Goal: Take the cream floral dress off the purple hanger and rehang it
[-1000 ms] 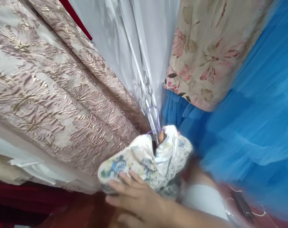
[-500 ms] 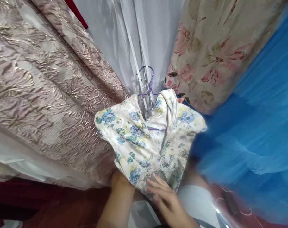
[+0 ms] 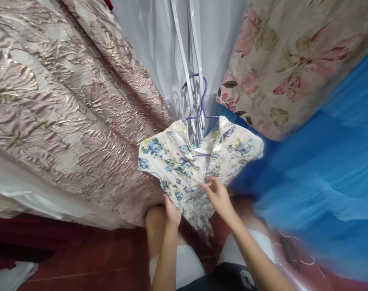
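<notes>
A white short-sleeved blouse with blue and yellow flowers hangs in front of me on a purple wire hanger. The hanger's bar shows through the open V neckline. My left hand grips the blouse's lower left side, thumb in front, the other fingers hidden behind the cloth. At the front, just below the V, my right hand is closed in a pinch on the fabric, thumb and forefinger close together. The blouse narrows to a bunched lower end between my knees.
White metal bars stand behind the hanger. Shiny pink floral fabric drapes on the left; a cream flowered cloth and blue tulle hang on the right. A dark adapter-like box with a pale cable lies at lower right.
My left hand has come out from behind the blouse to its left edge. My right hand has risen from the lower front and closed near the neckline. The collar lies flatter.
</notes>
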Demonstrator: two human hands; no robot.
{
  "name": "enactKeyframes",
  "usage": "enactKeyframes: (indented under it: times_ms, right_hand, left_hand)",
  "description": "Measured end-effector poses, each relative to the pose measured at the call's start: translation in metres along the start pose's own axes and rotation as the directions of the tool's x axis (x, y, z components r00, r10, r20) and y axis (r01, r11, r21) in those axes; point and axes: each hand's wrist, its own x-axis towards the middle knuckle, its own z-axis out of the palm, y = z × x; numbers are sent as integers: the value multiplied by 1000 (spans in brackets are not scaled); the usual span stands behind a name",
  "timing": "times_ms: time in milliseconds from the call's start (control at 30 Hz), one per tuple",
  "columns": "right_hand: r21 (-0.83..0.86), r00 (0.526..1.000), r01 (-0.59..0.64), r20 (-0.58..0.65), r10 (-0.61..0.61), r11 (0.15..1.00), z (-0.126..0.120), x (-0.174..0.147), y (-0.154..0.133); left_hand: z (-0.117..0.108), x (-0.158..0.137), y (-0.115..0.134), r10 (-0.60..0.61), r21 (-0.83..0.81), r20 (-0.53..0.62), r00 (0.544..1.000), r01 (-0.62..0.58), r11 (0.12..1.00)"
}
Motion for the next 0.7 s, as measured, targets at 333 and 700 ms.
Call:
enactKeyframes:
  times_ms: [333,700]
  right_hand:
    - [-6,999,-45,18,45,999,24,4,2]
    - [18,995,-96,-24,97,995,1,-24,5]
  left_hand:
    - [16,-27,-19,14,191,-26,1000,-9,981]
    - [51,-37,-9,548,442,318,774,-632,636]
